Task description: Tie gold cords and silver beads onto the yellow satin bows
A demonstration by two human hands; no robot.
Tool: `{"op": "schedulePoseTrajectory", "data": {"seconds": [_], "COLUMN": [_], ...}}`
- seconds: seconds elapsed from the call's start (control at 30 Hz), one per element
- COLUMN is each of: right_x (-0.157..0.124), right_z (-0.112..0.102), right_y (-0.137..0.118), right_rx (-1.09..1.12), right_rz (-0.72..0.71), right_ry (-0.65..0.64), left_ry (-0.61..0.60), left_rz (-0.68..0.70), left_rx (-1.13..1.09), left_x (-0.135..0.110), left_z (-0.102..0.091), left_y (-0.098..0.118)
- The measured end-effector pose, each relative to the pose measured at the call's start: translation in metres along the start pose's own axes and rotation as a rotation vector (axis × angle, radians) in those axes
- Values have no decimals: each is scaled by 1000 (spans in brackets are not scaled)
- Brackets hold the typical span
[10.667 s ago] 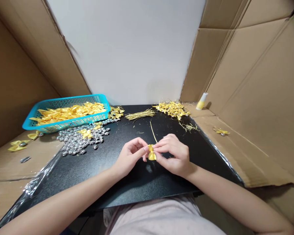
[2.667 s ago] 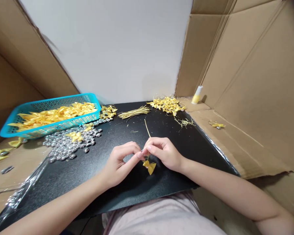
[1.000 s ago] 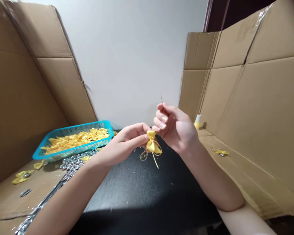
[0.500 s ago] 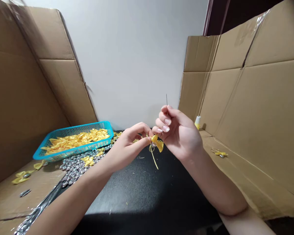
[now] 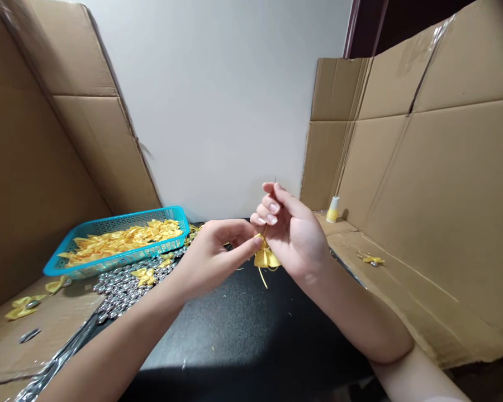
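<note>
I hold a small yellow ribbon bow (image 5: 265, 258) up in the air between both hands, above the black table top (image 5: 235, 329). My left hand (image 5: 212, 254) pinches the bow from the left with thumb and forefinger. My right hand (image 5: 291, 229) is closed beside it, pinching a thin needle whose tip barely shows above the fingers, with a gold thread (image 5: 262, 277) hanging under the bow.
A blue basket (image 5: 113, 243) of yellow ribbon pieces stands at the back left, with a heap of silver beads (image 5: 123, 282) in front of it. Loose yellow bows (image 5: 23, 304) lie on cardboard at left. A small bottle (image 5: 332, 209) stands at right. Cardboard walls enclose both sides.
Over the last second my right hand dropped slightly closer to the bow and the needle tip sank into my fingers. Earlier both hands worked low over the table; they have risen.
</note>
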State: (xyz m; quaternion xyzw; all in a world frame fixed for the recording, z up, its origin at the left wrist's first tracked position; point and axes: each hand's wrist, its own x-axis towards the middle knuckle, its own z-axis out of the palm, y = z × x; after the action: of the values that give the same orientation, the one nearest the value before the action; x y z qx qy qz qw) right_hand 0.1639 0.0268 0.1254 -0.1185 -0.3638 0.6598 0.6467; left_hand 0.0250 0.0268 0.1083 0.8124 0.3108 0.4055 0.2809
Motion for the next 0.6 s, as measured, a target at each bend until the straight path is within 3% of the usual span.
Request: {"op": "schedulePoseTrajectory", "data": {"seconds": [0.1, 0.27, 0.4, 0.5, 0.6], "right_x": [4, 10, 7, 2, -3], "right_z": [-6, -21, -28, -30, -30], "right_y": [-6, -29, -48, -57, -63], "right_rx": [-125, -567, -792, -898, -1100], "right_rz": [-83, -322, -268, -209, -257], "right_ry": [-90, -383, -592, -609, -599], "left_ry": [14, 115, 156, 158, 160], "left_rz": [-8, 2, -34, -46, -47], "left_rx": [-138, -272, -347, -398, -419], "left_x": [2, 1, -2, -4, -4], "left_z": [-5, -12, -11, -10, -10], "left_y": [-1, 0, 2, 4, 5]}}
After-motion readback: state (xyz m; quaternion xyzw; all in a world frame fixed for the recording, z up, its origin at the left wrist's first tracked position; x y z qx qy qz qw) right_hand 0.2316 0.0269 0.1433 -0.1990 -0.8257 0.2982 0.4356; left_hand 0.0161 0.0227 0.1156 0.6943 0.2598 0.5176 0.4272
